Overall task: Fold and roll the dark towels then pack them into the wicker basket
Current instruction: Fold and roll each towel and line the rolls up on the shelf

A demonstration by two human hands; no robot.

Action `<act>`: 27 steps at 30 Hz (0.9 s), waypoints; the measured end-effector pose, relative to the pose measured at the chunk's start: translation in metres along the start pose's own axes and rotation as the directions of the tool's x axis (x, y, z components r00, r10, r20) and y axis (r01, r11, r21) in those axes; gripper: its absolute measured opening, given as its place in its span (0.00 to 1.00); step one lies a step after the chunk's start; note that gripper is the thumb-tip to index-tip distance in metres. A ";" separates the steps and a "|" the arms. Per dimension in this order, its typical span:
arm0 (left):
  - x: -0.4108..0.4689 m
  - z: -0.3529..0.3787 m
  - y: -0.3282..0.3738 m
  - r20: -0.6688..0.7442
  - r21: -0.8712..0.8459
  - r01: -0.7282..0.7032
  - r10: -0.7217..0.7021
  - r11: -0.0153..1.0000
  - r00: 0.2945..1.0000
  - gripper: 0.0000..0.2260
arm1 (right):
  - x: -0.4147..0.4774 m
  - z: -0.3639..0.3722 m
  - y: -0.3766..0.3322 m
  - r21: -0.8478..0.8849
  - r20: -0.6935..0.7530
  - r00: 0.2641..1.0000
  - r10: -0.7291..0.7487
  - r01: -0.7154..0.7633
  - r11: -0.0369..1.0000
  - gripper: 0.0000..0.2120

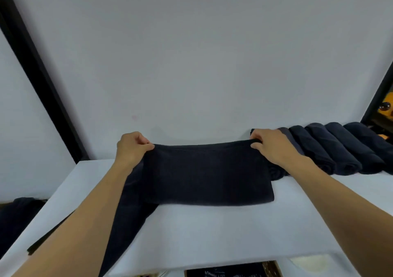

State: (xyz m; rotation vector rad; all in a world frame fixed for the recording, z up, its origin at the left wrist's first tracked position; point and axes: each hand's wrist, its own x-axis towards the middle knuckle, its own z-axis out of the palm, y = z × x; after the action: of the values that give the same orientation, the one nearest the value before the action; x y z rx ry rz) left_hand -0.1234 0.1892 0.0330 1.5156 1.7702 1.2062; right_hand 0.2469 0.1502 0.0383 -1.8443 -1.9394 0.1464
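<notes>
A dark folded towel (206, 174) lies flat on the white table (212, 234), its near edge straight. My left hand (133, 148) pinches its far left corner, and my right hand (271, 145) pinches its far right corner. Both corners are lifted slightly off the table. Another dark towel (125, 223) runs under my left forearm toward the table's near left edge. Several rolled dark towels (340, 149) lie side by side at the back right. No wicker basket is in view.
A white wall stands just behind the table. A black frame bar (42, 81) slants down on the left. More dark cloth (14, 217) lies off the table's left side. A dark box (234, 271) sits below the near edge.
</notes>
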 end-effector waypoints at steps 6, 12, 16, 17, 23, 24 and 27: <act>0.043 0.056 -0.043 0.078 0.264 -0.033 0.013 0.964 0.997 0.04 | 0.027 0.057 0.007 -0.610 0.110 0.994 -0.001 0.069 0.790 0.08; 0.048 0.062 -0.053 0.162 0.287 -0.111 0.066 0.951 0.985 0.04 | 0.033 0.077 -0.001 -0.741 0.080 0.997 0.023 0.044 0.670 0.11; 0.033 0.026 -0.054 0.144 0.225 -0.048 0.015 0.973 0.989 0.08 | 0.017 0.073 -0.066 -0.355 -0.017 0.992 -0.127 0.113 0.928 0.11; 0.027 0.012 -0.060 0.125 0.274 -0.032 -0.002 0.961 0.992 0.09 | 0.001 0.078 -0.092 -0.152 0.043 0.993 -0.112 0.117 0.981 0.08; -0.009 -0.051 -0.091 0.159 0.574 0.145 -0.283 0.806 0.946 0.25 | -0.063 0.143 -0.205 0.147 0.450 0.893 0.008 -0.083 0.986 0.18; -0.011 -0.053 -0.091 0.159 0.572 0.146 -0.283 0.807 0.946 0.21 | -0.064 0.146 -0.215 0.166 0.415 0.910 0.013 -0.089 0.982 0.16; -0.014 -0.062 -0.091 0.116 0.515 0.147 -0.239 0.844 0.964 0.09 | -0.075 0.150 -0.245 0.136 0.329 0.944 -0.036 -0.009 0.991 0.21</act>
State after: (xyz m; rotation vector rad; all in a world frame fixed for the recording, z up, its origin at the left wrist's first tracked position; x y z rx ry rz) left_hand -0.2164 0.1590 -0.0187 1.6026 2.1584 0.5031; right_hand -0.0376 0.0881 -0.0206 -1.8059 -2.1005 0.6053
